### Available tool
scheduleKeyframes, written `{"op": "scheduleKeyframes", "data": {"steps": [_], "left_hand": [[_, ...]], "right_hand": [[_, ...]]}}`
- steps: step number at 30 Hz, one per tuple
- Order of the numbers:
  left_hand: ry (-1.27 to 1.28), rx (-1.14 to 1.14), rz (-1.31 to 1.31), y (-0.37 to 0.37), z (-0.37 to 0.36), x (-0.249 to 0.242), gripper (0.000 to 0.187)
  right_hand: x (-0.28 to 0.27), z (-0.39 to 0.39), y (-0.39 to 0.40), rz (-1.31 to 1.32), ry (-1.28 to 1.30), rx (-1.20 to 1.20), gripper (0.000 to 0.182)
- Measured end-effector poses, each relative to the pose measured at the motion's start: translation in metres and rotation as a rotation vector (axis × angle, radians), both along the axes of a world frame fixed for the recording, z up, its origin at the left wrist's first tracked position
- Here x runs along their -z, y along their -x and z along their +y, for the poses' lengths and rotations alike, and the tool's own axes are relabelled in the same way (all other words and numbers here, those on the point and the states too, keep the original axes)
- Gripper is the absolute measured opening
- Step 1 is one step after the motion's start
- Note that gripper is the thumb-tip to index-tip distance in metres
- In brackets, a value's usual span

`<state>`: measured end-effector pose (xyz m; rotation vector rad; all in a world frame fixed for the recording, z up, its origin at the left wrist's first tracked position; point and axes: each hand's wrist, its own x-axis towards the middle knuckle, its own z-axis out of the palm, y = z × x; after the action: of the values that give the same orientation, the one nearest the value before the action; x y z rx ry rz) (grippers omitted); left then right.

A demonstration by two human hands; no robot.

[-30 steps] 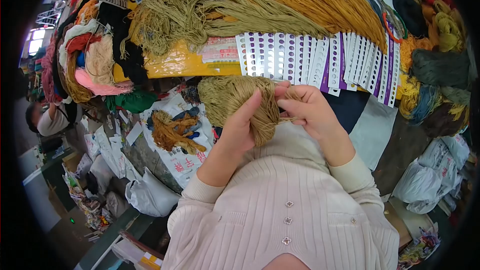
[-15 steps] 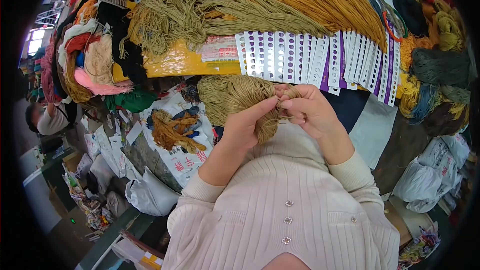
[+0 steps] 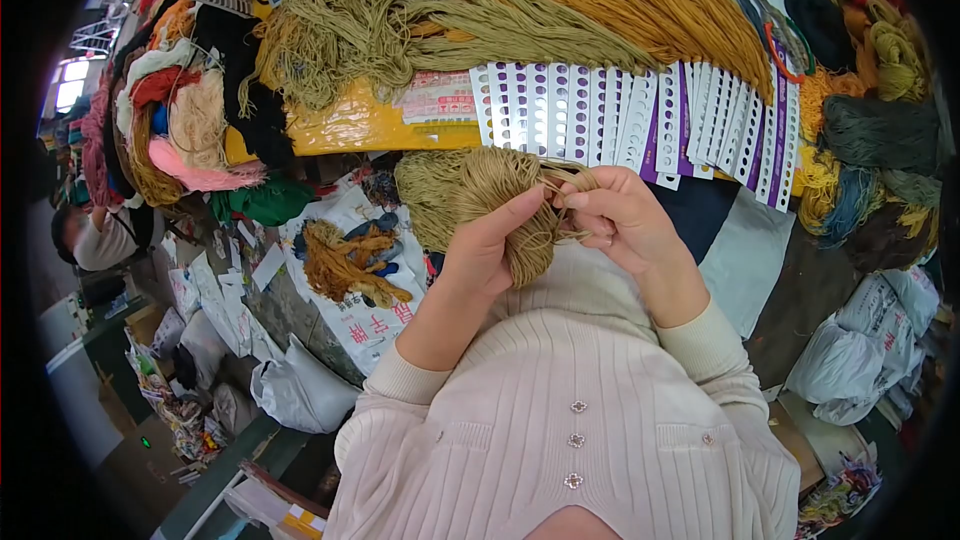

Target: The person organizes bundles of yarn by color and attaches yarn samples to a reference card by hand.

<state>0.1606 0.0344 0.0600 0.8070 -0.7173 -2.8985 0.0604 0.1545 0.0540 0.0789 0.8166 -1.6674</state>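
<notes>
A tan-olive skein of thread (image 3: 500,185) hangs in front of my chest, below the table's near edge. My left hand (image 3: 495,240) is closed around its lower part, with the thumb lying across the strands toward the right. My right hand (image 3: 615,215) pinches a few strands at the skein's right side, thumb against the forefinger. The fingertips of both hands almost meet there. Some loose thread loops show below the right fingers. Part of the left fingers is hidden behind the skein.
On the yellow table edge (image 3: 340,120) lie olive thread (image 3: 420,30), mustard thread (image 3: 610,0) and punched white cards (image 3: 560,120). Scissors (image 3: 765,10) rest at the upper right. Coloured skeins (image 3: 190,110) are heaped at left. A white bag (image 3: 300,385) stands lower left. Another person (image 3: 100,240) is at far left.
The fingertips of both hands have shifted slightly at the strands, and the skein's upper strands have moved a little. Both hands keep their hold.
</notes>
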Motion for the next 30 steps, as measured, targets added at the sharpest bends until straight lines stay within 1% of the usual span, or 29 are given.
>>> {"op": "scheduleKeyframes", "data": {"steps": [3,6,9,12,15,18,21,24,27,30], "left_hand": [[-0.005,-0.003,-0.018,0.001,0.001,0.0,0.019],[-0.02,0.003,-0.041,0.0,0.001,0.003,0.018],[-0.012,-0.007,-0.052,0.002,0.003,-0.001,0.018],[-0.045,-0.023,-0.003,-0.003,-0.001,0.009,0.02],[-0.038,-0.008,0.037,0.0,-0.001,0.003,0.024],[-0.061,0.002,0.018,-0.001,0.0,0.004,0.029],[-0.042,0.016,0.029,0.001,0.002,0.002,0.03],[-0.005,0.027,0.039,0.001,0.002,0.002,0.03],[0.034,0.058,0.049,0.006,0.004,-0.002,0.03],[0.137,0.074,0.028,0.006,0.006,-0.004,0.03]], "right_hand": [[-0.002,0.002,0.002,-0.014,0.022,-0.001,0.01],[-0.005,-0.001,-0.003,0.201,-0.049,0.004,0.011],[-0.002,-0.001,-0.004,0.207,-0.081,-0.001,0.011],[0.005,0.004,0.001,0.108,0.009,0.014,0.011],[0.0,0.003,0.002,-0.011,0.02,0.117,0.012],[0.013,0.006,0.001,-0.074,0.258,0.056,0.012],[0.013,0.004,-0.001,-0.112,0.108,0.104,0.013],[-0.001,0.0,0.001,-0.019,-0.019,0.062,0.016],[-0.001,-0.001,-0.001,0.164,-0.102,-0.022,0.019],[-0.002,-0.003,-0.003,0.2,-0.106,-0.013,0.018]]}}
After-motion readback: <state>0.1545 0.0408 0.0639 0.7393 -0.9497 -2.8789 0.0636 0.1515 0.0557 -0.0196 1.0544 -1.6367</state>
